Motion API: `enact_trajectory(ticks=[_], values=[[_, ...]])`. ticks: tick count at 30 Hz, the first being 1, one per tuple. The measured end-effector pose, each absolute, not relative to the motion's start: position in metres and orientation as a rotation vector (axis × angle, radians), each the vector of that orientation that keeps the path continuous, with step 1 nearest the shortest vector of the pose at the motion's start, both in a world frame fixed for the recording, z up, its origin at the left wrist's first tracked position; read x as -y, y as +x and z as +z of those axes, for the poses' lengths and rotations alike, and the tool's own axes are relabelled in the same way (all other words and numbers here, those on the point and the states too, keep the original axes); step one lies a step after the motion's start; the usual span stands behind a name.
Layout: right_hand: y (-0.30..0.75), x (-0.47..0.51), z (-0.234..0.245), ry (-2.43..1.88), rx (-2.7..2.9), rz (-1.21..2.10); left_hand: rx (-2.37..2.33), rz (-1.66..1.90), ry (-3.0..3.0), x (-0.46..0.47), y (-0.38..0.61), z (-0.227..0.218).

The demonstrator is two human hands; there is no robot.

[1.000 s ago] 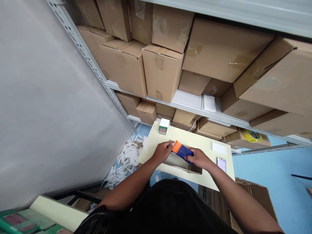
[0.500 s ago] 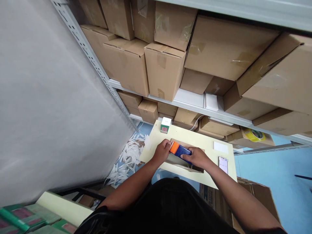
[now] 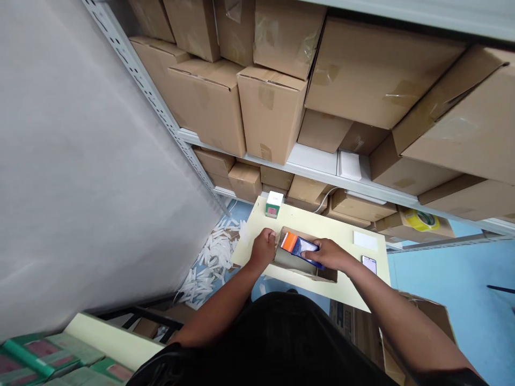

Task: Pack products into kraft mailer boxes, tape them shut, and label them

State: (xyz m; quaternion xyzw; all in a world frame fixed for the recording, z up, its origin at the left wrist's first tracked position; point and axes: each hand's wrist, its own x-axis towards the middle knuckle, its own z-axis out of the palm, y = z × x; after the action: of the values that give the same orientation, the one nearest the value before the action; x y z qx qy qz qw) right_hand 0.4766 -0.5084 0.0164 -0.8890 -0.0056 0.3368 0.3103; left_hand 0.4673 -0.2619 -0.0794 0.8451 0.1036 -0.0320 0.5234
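An open brown cardboard box [image 3: 302, 266] lies on a pale yellow table [image 3: 322, 228]. My left hand [image 3: 263, 247] is closed on the box's left end. My right hand [image 3: 325, 253] presses a blue and orange packet [image 3: 295, 244] down into the box, fingers wrapped over its right end.
A small white and green box [image 3: 273, 204] stands at the table's far edge, a white card [image 3: 366, 240] and a phone [image 3: 369, 264] lie at its right. Shelves of cardboard cartons [image 3: 270, 107] rise behind. White paper strips [image 3: 209, 261] litter the blue floor left. A tape roll [image 3: 420, 219] sits right.
The packet has gone from above the box down into it, with my right hand following. My left hand shifted from the packet's end to the box's left end.
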Motion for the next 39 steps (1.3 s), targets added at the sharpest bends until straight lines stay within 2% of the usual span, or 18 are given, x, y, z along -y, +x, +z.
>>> enact_trajectory(ticks=[15,24,28,30,34,39], values=[[0.484,0.514,0.007,-2.375,0.073,0.920,-0.395,-0.175,2.058,0.252,0.466,-0.126],[0.484,0.518,0.004,-2.392,0.059,0.905,-0.224,-0.438,2.192,0.258,0.466,-0.134],[0.482,0.517,0.004,-2.406,0.039,0.878,-0.047,-0.148,2.256,0.244,0.466,-0.113],[0.481,0.515,0.005,-2.418,0.033,0.871,0.216,0.005,2.257,0.243,0.463,-0.101],[0.483,0.511,0.009,-2.434,0.037,0.892,0.771,-0.129,2.317,0.252,0.450,-0.090],[0.485,0.513,0.010,-2.440,0.039,0.912,0.769,-0.170,2.521,0.263,0.439,-0.092]])
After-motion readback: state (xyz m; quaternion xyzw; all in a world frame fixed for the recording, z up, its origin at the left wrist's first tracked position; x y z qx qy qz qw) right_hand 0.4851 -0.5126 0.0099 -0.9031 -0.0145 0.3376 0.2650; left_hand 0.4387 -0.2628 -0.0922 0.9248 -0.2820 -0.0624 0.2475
